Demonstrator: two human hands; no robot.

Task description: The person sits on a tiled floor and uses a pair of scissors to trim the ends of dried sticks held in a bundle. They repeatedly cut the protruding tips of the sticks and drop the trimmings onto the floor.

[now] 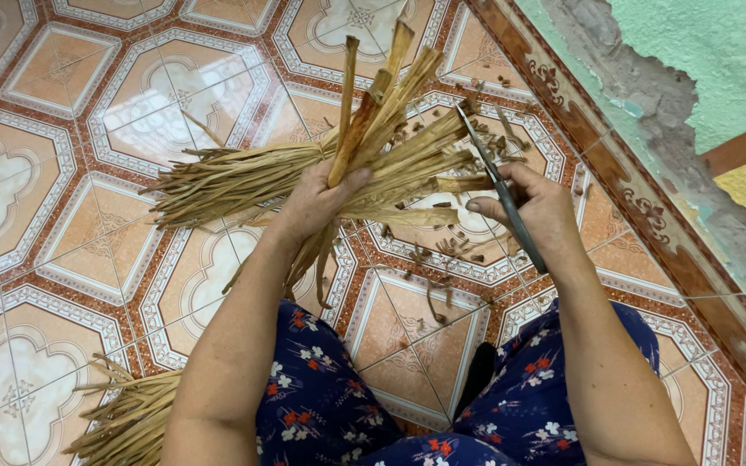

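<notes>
At the far left, near the person's knee, a loose heap of dried leaf strips [131,418] lies on the patterned tile floor [53,173]. Higher up, a second bundle of strips [235,177] lies across the tiles, its loose ends fanned to the left and its other end running under the left hand.

The left hand [317,203] is closed around a fistful of stiff dried stalks [382,103], thumb pressed over the front; the stalks stand up and fan out above the fist, with shorter ends hanging below it. The fingers are wrapped tight, holding the bunch clear of the floor over the person's lap, where a dark blue flowered garment [321,414] covers both legs.

To the right, the right hand [537,207] is clenched on the handle of a long dark blade [489,177], whose tip points up toward the stalk ends. The blade sits just beside the bunch's right side, touching or nearly touching the tips. Small cut scraps [451,250] are scattered on the tiles beneath and beyond it, up to the floor's patterned border by the green wall [718,52].

The work looks like trimming the stalk ends. A next cut would call for a steady grip on the bunch and the blade kept away from the left thumb.
</notes>
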